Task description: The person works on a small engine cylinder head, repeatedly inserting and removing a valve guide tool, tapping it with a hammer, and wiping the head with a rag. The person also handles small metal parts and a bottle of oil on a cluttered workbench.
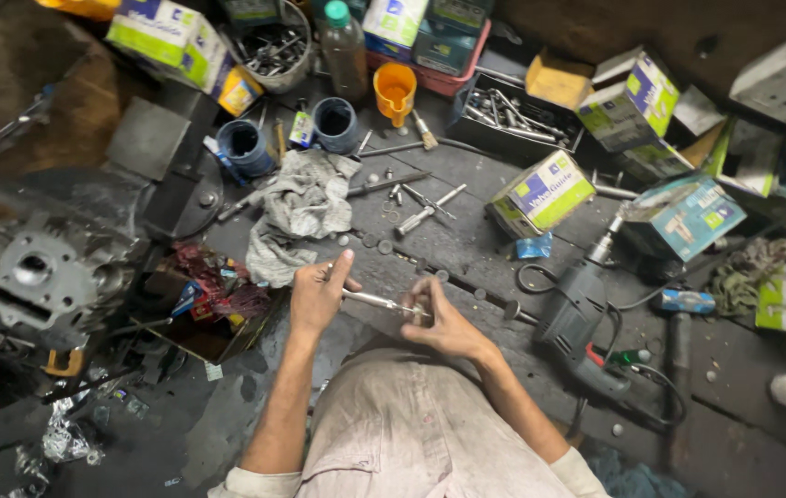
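A dark, oil-stained desk (pixel 466 249) spreads under everything, its surface matte and gritty. At its left edge sits a grey cast-metal engine block (pixel 33 272), rough and greasy, with a round bore in a pale flange. To the right lies a grey electric drill (pixel 577 309), smooth plastic body, metal chuck pointing away from the person, black cord looping beside it. Cardboard boxes in green, white and blue stand around the far and right sides, one of them (pixel 540 192) tilted just beyond the drill. A crumpled grey rag (pixel 301 207), soft and stained, lies in the middle, with two dark round cups (pixel 336 123) behind it and an orange plastic funnel (pixel 395 90) further right. A black tray of long steel bolts (pixel 513 115) sits at the back.

Close to the person's pale shirt, both hands meet over the desk's near edge. The left hand (pixel 319 295) has its grip closed on one end of a thin, shiny metal rod (pixel 376 302), thumb raised. The right hand (pixel 439 318) pinches the rod's other end, fingers curled narrowly around it. The rod lies almost level between them, held clear above the desk.
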`<state>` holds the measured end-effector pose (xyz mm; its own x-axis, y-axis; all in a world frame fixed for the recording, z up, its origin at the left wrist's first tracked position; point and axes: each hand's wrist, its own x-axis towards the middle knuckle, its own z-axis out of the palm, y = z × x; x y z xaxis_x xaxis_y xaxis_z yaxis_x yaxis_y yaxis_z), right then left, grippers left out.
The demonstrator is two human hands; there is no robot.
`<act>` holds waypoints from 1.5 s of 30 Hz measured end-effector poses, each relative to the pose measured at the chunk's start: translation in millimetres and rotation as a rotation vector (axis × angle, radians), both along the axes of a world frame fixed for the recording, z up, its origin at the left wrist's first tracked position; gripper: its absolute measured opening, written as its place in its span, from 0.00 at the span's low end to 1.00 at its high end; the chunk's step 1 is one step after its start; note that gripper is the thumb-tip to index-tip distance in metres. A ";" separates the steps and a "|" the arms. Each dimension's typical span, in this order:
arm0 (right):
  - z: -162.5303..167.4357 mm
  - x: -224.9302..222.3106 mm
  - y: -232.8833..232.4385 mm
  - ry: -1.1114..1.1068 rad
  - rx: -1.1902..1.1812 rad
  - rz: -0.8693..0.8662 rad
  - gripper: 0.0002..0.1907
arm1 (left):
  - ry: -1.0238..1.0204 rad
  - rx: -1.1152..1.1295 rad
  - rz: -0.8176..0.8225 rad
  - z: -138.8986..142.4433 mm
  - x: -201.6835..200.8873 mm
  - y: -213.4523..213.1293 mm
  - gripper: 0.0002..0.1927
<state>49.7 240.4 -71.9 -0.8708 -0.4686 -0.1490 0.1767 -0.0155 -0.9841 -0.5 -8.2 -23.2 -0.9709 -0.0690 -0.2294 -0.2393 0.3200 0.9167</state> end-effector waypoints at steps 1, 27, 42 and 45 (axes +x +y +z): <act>2.7 0.3 -1.0 -0.091 0.054 0.064 0.16 | 0.001 -0.003 0.005 1.9 3.7 -2.2 0.30; 97.2 -159.9 -118.9 0.806 0.309 -0.214 0.15 | -0.055 0.461 0.832 -27.5 184.1 -102.7 0.27; 146.8 -40.1 73.2 0.224 -0.267 -0.322 0.17 | 0.010 0.373 0.571 -1.5 85.2 -79.0 0.29; 114.2 -23.1 66.2 0.263 0.594 -0.241 0.21 | -0.023 0.354 0.536 1.0 71.3 -64.6 0.27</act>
<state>26.6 306.6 42.3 -0.9827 -0.1618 -0.0904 -0.0094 0.5305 -0.8477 70.8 -72.8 -22.3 -0.8175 -0.4594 -0.3473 -0.3027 -0.1701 0.9378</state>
